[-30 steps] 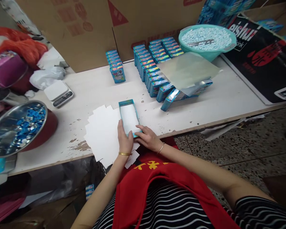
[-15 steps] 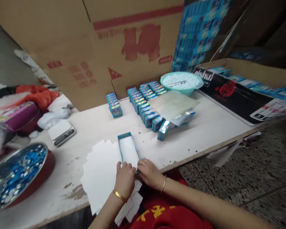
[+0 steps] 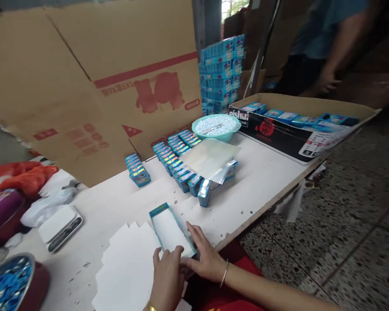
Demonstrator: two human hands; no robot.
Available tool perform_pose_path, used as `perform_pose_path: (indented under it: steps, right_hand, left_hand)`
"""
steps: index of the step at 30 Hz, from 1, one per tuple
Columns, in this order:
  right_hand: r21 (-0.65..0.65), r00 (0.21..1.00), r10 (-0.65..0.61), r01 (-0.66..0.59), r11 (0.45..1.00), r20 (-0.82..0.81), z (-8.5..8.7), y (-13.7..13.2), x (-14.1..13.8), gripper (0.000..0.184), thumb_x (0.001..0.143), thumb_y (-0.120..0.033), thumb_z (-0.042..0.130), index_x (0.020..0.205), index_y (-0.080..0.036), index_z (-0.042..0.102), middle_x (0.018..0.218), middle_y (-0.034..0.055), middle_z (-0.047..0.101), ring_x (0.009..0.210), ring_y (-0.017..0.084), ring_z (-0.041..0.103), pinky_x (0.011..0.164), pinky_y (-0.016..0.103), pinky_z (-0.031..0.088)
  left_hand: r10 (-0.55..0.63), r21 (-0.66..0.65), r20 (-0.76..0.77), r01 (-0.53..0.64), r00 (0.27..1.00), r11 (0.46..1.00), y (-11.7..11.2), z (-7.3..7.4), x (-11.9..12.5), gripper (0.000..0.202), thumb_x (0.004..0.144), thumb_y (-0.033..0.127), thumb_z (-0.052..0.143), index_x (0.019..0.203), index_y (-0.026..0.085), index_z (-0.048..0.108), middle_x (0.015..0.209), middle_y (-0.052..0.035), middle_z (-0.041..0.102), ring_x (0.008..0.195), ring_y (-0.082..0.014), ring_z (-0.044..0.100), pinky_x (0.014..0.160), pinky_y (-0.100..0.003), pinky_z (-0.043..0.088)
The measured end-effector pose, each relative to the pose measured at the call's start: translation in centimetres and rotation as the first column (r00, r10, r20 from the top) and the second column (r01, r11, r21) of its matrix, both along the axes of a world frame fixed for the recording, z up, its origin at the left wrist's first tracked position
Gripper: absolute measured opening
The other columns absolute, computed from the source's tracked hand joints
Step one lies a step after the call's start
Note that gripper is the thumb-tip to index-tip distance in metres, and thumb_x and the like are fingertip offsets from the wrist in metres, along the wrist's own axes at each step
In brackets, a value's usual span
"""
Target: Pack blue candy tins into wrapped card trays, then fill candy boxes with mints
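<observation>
Head: left fingers (image 3: 177, 255), right fingers (image 3: 199, 236) at blue frame (image 3: 158, 209), grip unclear; black carton (image 3: 280, 137): "eishui"

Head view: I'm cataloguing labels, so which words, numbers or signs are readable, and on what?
"eishui": black side of the open carton.
"rink": below it, smaller.
Red prints on the carton and tall cardboard: too blurred.
White label on the carton, blue packs: too small.
Open blue box: none legible.

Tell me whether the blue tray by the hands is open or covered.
Open: no lid covers the blue tray, and white shows inside.
</observation>
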State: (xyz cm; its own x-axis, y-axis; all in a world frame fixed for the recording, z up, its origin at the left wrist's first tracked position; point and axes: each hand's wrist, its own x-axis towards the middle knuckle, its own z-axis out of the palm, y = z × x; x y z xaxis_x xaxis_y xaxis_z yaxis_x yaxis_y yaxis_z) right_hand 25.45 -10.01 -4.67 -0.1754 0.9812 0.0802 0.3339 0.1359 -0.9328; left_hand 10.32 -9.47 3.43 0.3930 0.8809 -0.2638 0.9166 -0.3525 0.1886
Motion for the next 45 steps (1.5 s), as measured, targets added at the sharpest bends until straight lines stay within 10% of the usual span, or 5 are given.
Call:
perform_pose_path:
  steps: [7,11,15,35,45]
  right_hand:
    - [-0.101,0.983,0.016,0.003,0.995,0.182,0.6,0.5,1.9,0.064,0.078,-0.010,0.044,0.141,-0.015,0.039,0.123,0.0137,0.059,0.115,0.025,0.055,0.100,0.040,0.043]
    - [-0.114,0.966,-0.007,0.037,0.993,0.257,1.1,0.3,2.1,0.071,0.072,-0.006,0.043,0.142,-0.015,0.038,0.125,0.0133,0.060,0.115,0.026,0.057,0.099,0.038,0.044]
    - [-0.138,0.954,-0.059,0.104,0.985,0.295,0.9,-0.5,3.6,0.068,0.073,-0.008,0.041,0.141,-0.014,0.041,0.129,0.0131,0.058,0.115,0.025,0.057,0.099,0.037,0.044]
    - [-0.178,0.834,0.062,0.043,0.983,0.549,2.5,-0.4,5.4,0.064,0.082,-0.014,0.039,0.145,-0.013,0.032,0.093,0.0143,0.072,0.082,0.025,0.068,0.071,0.030,0.048]
    - [-0.216,0.800,0.065,0.081,0.973,0.596,2.8,-0.1,5.8,0.063,0.084,-0.016,0.038,0.146,-0.009,0.028,0.091,0.0155,0.071,0.082,0.025,0.068,0.071,0.031,0.048]
  left_hand:
    - [-0.125,0.255,0.376,0.027,0.918,0.967,7.2,2.2,4.5,0.050,0.085,0.043,0.052,0.130,0.022,0.047,0.132,-0.0154,0.051,0.125,-0.0299,0.047,0.101,-0.048,0.039]
    - [0.015,0.302,0.164,-0.065,0.986,0.951,13.3,1.3,11.4,0.115,0.056,0.071,0.066,0.145,0.013,0.023,0.153,-0.0254,0.014,0.140,-0.0483,0.006,0.105,-0.068,0.013]
    - [0.127,0.207,-0.045,-0.115,0.991,0.972,16.3,0.3,15.2,0.113,0.059,0.070,0.063,0.145,0.010,0.022,0.153,-0.0283,0.006,0.139,-0.0500,0.000,0.102,-0.072,0.004]
    - [-0.052,0.264,0.059,0.035,0.997,0.964,18.1,0.6,13.2,0.105,0.052,0.047,0.076,0.143,0.022,0.030,0.124,-0.0179,0.047,0.114,-0.0406,0.044,0.089,-0.054,0.040]
    - [-0.042,0.122,0.606,-0.041,0.794,0.992,11.8,3.2,2.8,0.112,0.060,0.050,0.078,0.147,0.027,0.013,0.143,-0.0116,0.033,0.131,-0.0321,0.036,0.106,-0.047,0.034]
